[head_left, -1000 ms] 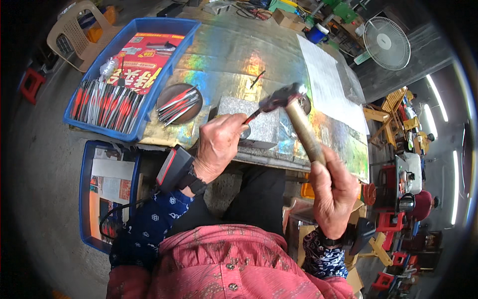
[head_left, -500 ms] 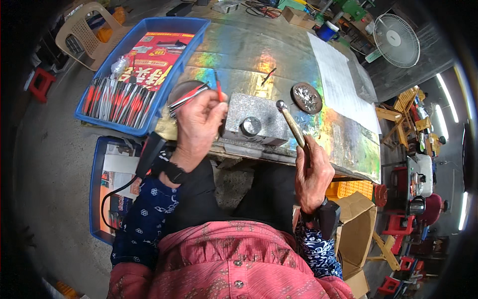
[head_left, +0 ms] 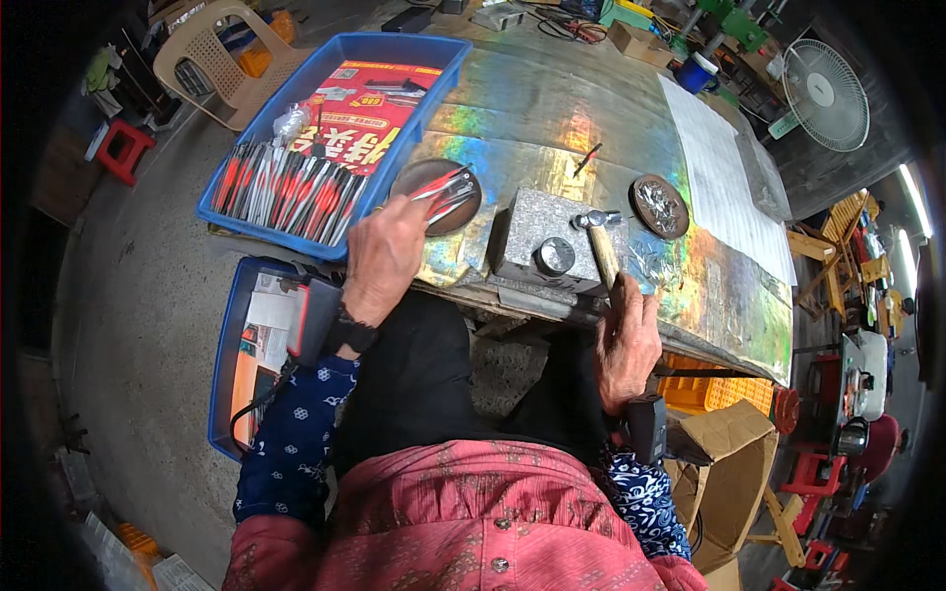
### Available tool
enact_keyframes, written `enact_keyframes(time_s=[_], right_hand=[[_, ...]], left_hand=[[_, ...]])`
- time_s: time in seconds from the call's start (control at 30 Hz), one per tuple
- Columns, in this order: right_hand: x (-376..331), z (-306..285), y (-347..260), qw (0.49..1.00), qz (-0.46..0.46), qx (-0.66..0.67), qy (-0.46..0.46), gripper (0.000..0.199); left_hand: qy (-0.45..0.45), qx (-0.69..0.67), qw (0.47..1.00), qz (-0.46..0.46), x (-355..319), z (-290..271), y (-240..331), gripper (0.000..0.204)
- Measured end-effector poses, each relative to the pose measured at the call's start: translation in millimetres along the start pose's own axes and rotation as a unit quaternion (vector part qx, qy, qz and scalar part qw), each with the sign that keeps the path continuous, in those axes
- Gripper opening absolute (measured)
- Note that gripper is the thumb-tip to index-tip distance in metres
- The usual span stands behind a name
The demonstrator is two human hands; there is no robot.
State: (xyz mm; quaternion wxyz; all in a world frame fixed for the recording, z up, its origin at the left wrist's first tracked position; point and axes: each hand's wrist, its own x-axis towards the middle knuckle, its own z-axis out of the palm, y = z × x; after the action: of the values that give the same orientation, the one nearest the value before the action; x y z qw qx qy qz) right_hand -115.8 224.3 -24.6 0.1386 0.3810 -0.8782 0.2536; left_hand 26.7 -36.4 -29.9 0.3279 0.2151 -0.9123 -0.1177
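My left hand (head_left: 386,251) reaches to a round dish (head_left: 471,219) of slim red, black and silver pieces (head_left: 445,197). Its fingers are drawn together at the pieces; the fingertips are mostly hidden, so what they grip does not show. My right hand (head_left: 628,345) is closed around the wooden handle of a small hammer (head_left: 603,254). The hammer's metal head is over the right part of a speckled stone block (head_left: 532,219). A short round metal piece (head_left: 555,256) is at the block's front.
Left of the dish, a blue tray (head_left: 325,246) holds many similar slim pieces. A brown dish of silvery bits (head_left: 660,205) stands right of the block. One dark slim piece (head_left: 588,158) lies behind the block. A cardboard box (head_left: 724,443) is below the table's right side.
My left hand has moved from beside the block to the dish; the red slim piece it held upright no longer shows apart. The hammer head has swung leftward over the block.
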Motion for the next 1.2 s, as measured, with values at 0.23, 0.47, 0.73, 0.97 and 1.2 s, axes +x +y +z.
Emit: enact_keyframes(time_s=[0.23,0.47,0.73,0.97,1.2], right_hand=[[4,-3,-1,0.999,0.01,0.026,-0.023,0.051],[16,-20,-5,0.998,0.019,-0.012,-0.051,0.037],[115,-11,20,0.999,-0.035,0.016,-0.013,0.021],[195,50,64,0.983,-0.066,-0.022,-0.17,0.026],[225,106,94,0.981,-0.075,-0.001,-0.181,0.025]], left_hand=[[-0.036,0.098,0.993,0.058,5,21,-2,0.006],[-0.037,0.112,0.99,0.071,4,25,-3,0.004],[0.014,-0.039,0.999,-0.021,11,23,9,0.008],[-0.04,-0.42,0.877,-0.231,13,10,11,0.016],[-0.047,-0.634,0.713,-0.294,14,4,9,0.021]])
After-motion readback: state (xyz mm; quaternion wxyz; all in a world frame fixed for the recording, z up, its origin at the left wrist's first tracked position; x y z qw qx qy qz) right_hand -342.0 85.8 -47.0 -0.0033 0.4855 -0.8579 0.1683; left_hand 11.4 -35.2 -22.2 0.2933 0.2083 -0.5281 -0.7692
